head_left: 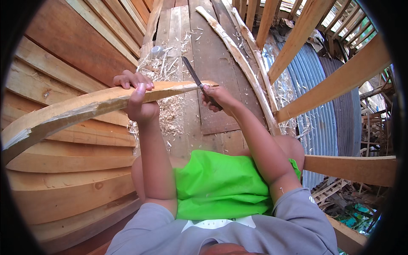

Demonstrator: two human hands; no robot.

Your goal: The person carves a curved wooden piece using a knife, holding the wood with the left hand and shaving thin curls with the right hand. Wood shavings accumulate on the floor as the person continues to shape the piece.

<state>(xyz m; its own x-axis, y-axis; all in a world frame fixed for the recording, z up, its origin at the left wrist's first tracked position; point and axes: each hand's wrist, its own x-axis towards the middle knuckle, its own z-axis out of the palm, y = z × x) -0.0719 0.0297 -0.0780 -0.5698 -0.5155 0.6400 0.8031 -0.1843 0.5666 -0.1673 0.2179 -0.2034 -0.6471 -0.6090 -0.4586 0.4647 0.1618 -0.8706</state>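
A long pale piece of wood [80,104], partly whittled, runs from the left rim to a tapered tip before me. My left hand [140,98] is closed around it, thumb on top, a little left of the middle. In my right hand [219,98] is a knife [193,71] with a long dark blade, gripped by its handle. The blade crosses the wood near its tapered end and points away to the upper left. Whether its edge touches the wood I cannot tell. A bright green cloth [223,180] lies over my lap.
Wood shavings [168,117] litter the plank floor [214,76], where a small clear cup [157,52] stands. Two peeled poles [238,53] lie to the right. A plank wall [63,178] closes the left; wooden railing posts [335,91] and corrugated metal sheets [316,123] are at right.
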